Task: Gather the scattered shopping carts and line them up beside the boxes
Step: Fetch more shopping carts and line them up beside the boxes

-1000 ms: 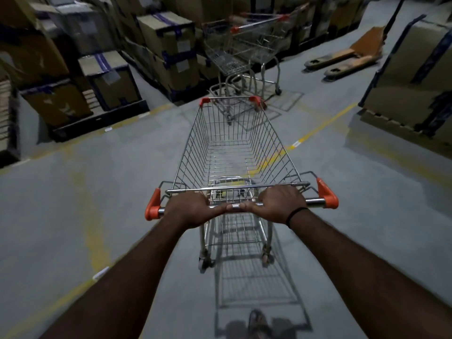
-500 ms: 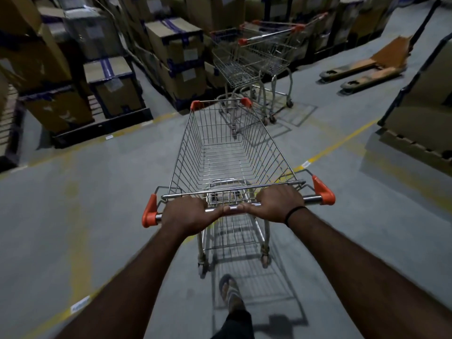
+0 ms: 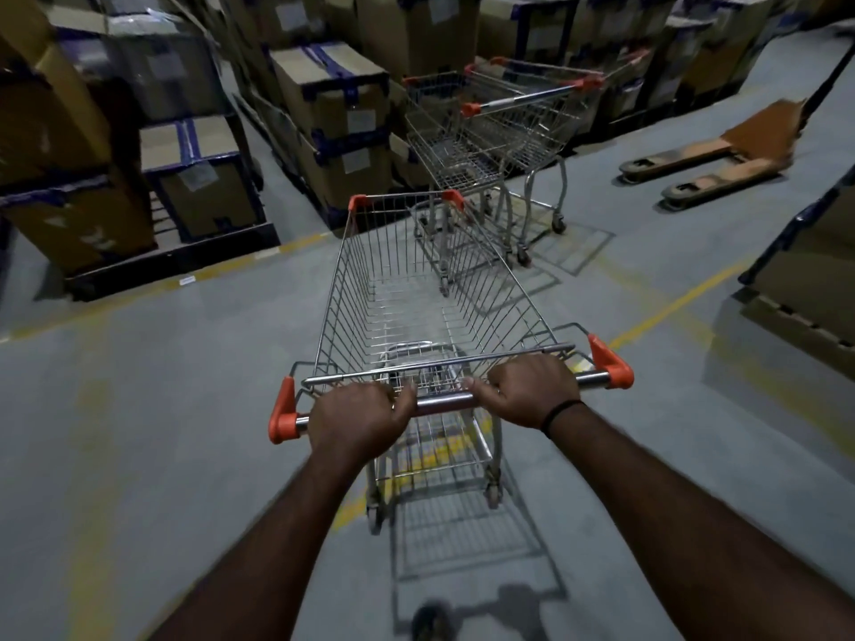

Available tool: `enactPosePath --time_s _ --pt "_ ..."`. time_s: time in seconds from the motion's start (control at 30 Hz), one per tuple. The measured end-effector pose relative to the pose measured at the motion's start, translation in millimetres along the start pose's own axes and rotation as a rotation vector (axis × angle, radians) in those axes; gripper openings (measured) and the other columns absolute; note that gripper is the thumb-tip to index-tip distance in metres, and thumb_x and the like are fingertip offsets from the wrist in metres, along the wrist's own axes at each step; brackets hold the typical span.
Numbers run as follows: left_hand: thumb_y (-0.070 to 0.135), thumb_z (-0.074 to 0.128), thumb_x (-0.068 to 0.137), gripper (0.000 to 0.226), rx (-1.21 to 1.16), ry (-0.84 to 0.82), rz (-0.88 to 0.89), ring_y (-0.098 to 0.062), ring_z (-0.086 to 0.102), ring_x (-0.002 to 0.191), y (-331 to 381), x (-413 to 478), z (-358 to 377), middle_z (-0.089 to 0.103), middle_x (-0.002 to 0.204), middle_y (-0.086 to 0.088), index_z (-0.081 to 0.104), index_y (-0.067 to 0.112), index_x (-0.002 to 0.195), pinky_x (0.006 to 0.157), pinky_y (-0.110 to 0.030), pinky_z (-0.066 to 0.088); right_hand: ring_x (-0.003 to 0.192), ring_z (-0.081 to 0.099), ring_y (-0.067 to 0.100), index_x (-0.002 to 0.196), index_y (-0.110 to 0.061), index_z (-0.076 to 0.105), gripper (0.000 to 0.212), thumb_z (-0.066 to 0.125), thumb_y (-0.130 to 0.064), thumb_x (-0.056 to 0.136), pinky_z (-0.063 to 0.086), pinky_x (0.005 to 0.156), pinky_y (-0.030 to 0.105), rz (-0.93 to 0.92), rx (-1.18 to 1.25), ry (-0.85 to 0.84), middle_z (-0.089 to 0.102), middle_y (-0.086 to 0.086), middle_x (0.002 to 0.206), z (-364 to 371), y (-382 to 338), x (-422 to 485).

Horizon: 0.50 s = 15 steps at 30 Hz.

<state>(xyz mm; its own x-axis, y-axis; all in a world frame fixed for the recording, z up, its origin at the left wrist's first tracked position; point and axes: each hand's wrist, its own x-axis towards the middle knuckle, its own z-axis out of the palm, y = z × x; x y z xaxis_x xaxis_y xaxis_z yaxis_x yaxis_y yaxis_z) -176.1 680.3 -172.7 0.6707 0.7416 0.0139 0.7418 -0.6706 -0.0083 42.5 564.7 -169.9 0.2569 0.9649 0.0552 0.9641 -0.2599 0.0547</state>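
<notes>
An empty wire shopping cart (image 3: 370,289) with orange corner caps stands straight ahead of me on the grey floor. My left hand (image 3: 358,418) and my right hand (image 3: 527,390) both grip its chrome handle bar, side by side near the middle. Just beyond the cart's front edge stand two more carts (image 3: 509,127), close together beside stacked cardboard boxes (image 3: 333,113). The pushed cart's front nearly reaches the rear of the closer one.
Pallets of taped boxes (image 3: 194,178) line the left and back. An orange pallet jack (image 3: 712,164) lies on the floor at the right. More boxes on a pallet (image 3: 809,289) stand at the far right. Yellow lines cross the floor.
The cart in my hands has rolled forward toward the two parked carts, which now appear larger and closer. Both hands stay on the handle.
</notes>
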Motion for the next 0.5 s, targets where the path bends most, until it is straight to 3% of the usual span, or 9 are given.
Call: enactPosePath --time_s 0.1,0.27,0.43,0.5 --pt "0.069 0.017 0.097 0.073 0.0 -0.008 -0.02 -0.021 0.053 0.065 0.7 38.1 -1.5 0.058 0.068 0.002 0.073 0.022 0.088 0.06 -0.029 0.039 0.08 0.067 0.03 0.081 -0.019 0.07 0.074 0.017 -0.069 0.089 0.032 0.06 0.032 0.0 -0.008 0.034 0.068 0.006 0.076 7.0 16.5 37.2" --pt "0.069 0.018 0.096 0.074 0.009 0.01 -0.054 -0.022 0.054 0.066 2.6 102.5 1.6 0.057 0.069 0.002 0.073 0.021 0.087 0.06 -0.029 0.037 0.083 0.068 0.029 0.089 -0.021 0.074 0.087 0.002 -0.069 0.082 0.03 0.06 0.032 -0.029 -0.055 0.078 0.071 0.006 0.08 16.6 45.3 99.1" --pt "0.069 0.018 0.096 0.073 -0.005 0.045 -0.083 -0.025 0.066 0.077 2.2 172.6 6.4 0.064 0.075 0.0 0.073 0.023 0.089 0.062 -0.03 0.042 0.084 0.068 0.032 0.087 -0.017 0.074 0.066 0.029 -0.064 0.098 0.029 0.061 0.033 -0.045 -0.021 0.082 0.072 0.008 0.081 21.9 78.0 168.8" --pt "0.07 0.017 0.096 0.073 -0.001 0.052 -0.097 -0.024 0.067 0.079 1.7 202.0 7.6 0.068 0.079 0.0 0.073 0.024 0.09 0.063 -0.031 0.042 0.081 0.068 0.032 0.086 -0.017 0.075 0.066 0.028 -0.063 0.097 0.029 0.06 0.033 -0.056 -0.027 0.112 0.072 0.008 0.079 25.7 90.7 197.8"
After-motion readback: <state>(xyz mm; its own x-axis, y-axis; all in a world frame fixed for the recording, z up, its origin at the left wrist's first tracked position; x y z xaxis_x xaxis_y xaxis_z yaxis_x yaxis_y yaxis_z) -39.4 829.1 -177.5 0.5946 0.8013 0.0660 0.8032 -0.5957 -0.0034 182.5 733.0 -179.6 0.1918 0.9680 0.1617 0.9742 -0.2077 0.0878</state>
